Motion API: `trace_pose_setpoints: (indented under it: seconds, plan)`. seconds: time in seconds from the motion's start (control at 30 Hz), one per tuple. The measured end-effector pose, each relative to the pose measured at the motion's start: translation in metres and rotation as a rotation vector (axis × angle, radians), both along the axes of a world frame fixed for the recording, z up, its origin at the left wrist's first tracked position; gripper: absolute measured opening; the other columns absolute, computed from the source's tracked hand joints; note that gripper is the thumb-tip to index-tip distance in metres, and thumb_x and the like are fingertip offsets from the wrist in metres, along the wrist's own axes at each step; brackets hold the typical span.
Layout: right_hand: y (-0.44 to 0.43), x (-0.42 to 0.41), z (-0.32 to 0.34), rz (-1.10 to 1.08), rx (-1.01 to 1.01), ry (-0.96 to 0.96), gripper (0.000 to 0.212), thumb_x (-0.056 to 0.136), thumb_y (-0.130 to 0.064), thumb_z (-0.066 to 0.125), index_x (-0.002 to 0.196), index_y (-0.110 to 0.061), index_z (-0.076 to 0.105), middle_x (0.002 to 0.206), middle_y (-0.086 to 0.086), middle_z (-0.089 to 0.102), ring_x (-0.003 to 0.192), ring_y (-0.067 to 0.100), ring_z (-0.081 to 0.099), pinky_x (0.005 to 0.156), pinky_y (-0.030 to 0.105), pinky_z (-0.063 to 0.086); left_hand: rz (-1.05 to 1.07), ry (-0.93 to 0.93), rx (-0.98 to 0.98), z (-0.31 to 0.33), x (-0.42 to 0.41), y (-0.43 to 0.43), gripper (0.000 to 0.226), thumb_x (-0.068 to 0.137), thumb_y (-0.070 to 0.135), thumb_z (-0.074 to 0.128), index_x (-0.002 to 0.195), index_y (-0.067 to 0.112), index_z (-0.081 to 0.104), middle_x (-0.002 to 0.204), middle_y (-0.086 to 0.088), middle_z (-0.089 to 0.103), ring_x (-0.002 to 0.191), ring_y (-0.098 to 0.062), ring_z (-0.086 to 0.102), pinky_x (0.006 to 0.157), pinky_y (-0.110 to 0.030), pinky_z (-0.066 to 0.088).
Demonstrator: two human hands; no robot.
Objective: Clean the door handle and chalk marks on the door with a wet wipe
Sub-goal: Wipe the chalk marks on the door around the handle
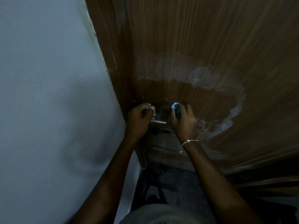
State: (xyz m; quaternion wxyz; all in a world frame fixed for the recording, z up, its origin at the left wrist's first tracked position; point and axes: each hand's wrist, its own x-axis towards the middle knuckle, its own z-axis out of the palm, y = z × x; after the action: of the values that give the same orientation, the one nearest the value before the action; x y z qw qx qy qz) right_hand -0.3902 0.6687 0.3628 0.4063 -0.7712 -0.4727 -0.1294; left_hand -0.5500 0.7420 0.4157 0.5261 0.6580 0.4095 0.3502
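A brown wooden door (pixel 202 38) fills the upper right. White chalk marks (pixel 236 109) smear across it in a ring, with a darker wet patch inside. The metal door handle (pixel 159 121) sits at the door's left edge, and a dark key (pixel 159 130) hangs just below it. My left hand (pixel 140 120) is closed around the handle's base. My right hand (pixel 183 122) presses a bunched blue wet wipe (pixel 175 106) against the door just right of the handle, over thin chalk lines.
A pale grey wall (pixel 48 94) takes up the whole left side, meeting the dark door frame (pixel 111 54). Below the door lies a dark floor (pixel 174 183). A thin bracelet (pixel 189 141) circles my right wrist.
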Motion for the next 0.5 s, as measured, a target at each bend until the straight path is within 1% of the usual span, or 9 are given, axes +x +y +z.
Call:
trace_pose_setpoints:
  seconds: [0.07, 0.1, 0.17, 0.23, 0.3, 0.33, 0.4, 0.43, 0.5]
  plan:
    - [-0.006, 0.008, -0.006, -0.002, -0.038, -0.026, 0.010, 0.093, -0.016, 0.062, 0.102, -0.011, 0.064, 0.098, 0.008, 0.058, 0.072, 0.021, 0.059, 0.058, 0.036, 0.052, -0.002, -0.006, -0.003, 0.000, -0.001, 0.000, 0.017, 0.099, 0.024, 0.058, 0.098, 0.011, 0.069, 0.087, 0.001, 0.073, 0.076, -0.004, 0.070, 0.066, -0.014, 0.053]
    - [-0.011, 0.013, -0.007, 0.003, -0.028, -0.024, 0.011, 0.094, -0.014, 0.061, 0.103, -0.011, 0.064, 0.098, 0.008, 0.059, 0.074, 0.022, 0.060, 0.061, 0.036, 0.052, -0.002, -0.010, -0.004, 0.000, -0.002, 0.000, 0.017, 0.099, 0.024, 0.058, 0.098, 0.011, 0.069, 0.086, 0.001, 0.073, 0.076, -0.005, 0.071, 0.066, -0.015, 0.053]
    - [-0.018, 0.019, -0.004, 0.001, 0.039, -0.029, 0.013, 0.093, -0.011, 0.061, 0.105, -0.010, 0.065, 0.098, 0.008, 0.062, 0.079, 0.021, 0.061, 0.066, 0.032, 0.052, 0.001, -0.019, 0.001, 0.000, -0.004, 0.001, 0.018, 0.098, 0.024, 0.058, 0.100, 0.010, 0.069, 0.086, 0.000, 0.073, 0.076, -0.006, 0.071, 0.065, -0.015, 0.053]
    - [-0.015, 0.017, 0.005, 0.003, 0.082, -0.051, 0.014, 0.092, -0.008, 0.063, 0.106, -0.009, 0.066, 0.097, 0.008, 0.063, 0.080, 0.017, 0.059, 0.067, 0.025, 0.048, 0.002, -0.015, 0.004, 0.000, -0.006, 0.003, 0.019, 0.099, 0.024, 0.058, 0.102, 0.008, 0.069, 0.086, 0.000, 0.072, 0.076, -0.005, 0.071, 0.065, -0.013, 0.052]
    - [-0.005, 0.008, 0.009, 0.054, 0.007, -0.096, 0.019, 0.089, -0.006, 0.065, 0.108, -0.010, 0.066, 0.097, 0.007, 0.061, 0.078, 0.016, 0.058, 0.066, 0.016, 0.040, 0.000, -0.006, 0.004, -0.001, -0.006, 0.003, 0.020, 0.099, 0.024, 0.058, 0.102, 0.007, 0.069, 0.086, 0.000, 0.073, 0.076, -0.005, 0.071, 0.066, -0.015, 0.053]
    - [-0.001, 0.004, 0.007, 0.091, -0.061, -0.113, 0.023, 0.088, -0.005, 0.065, 0.110, -0.011, 0.066, 0.099, 0.006, 0.060, 0.077, 0.018, 0.059, 0.065, 0.017, 0.040, -0.001, -0.005, 0.000, -0.001, -0.005, 0.004, 0.020, 0.098, 0.024, 0.059, 0.102, 0.008, 0.069, 0.086, 0.000, 0.073, 0.076, -0.006, 0.071, 0.067, -0.018, 0.055]
    - [-0.001, 0.003, 0.000, 0.140, -0.161, -0.110, 0.028, 0.087, -0.005, 0.065, 0.114, -0.013, 0.064, 0.101, 0.007, 0.059, 0.075, 0.024, 0.062, 0.063, 0.026, 0.046, -0.003, -0.009, -0.002, 0.000, -0.005, 0.004, 0.019, 0.098, 0.025, 0.059, 0.100, 0.010, 0.070, 0.086, 0.000, 0.073, 0.077, -0.010, 0.073, 0.072, -0.026, 0.059]
    - [-0.005, 0.005, -0.002, 0.141, -0.160, -0.097, 0.029, 0.086, -0.004, 0.064, 0.114, -0.012, 0.064, 0.102, 0.008, 0.059, 0.076, 0.026, 0.063, 0.063, 0.028, 0.049, -0.004, -0.011, 0.005, 0.001, -0.006, 0.005, 0.019, 0.098, 0.025, 0.059, 0.100, 0.011, 0.070, 0.086, 0.000, 0.073, 0.078, -0.011, 0.073, 0.073, -0.027, 0.060]
    - [-0.011, 0.012, 0.002, 0.102, -0.093, -0.075, 0.027, 0.087, -0.005, 0.061, 0.113, -0.010, 0.065, 0.103, 0.010, 0.060, 0.079, 0.028, 0.064, 0.065, 0.033, 0.054, 0.000, -0.011, 0.014, 0.003, -0.008, 0.005, 0.018, 0.098, 0.025, 0.058, 0.100, 0.011, 0.070, 0.087, 0.000, 0.073, 0.077, -0.010, 0.073, 0.072, -0.024, 0.059]
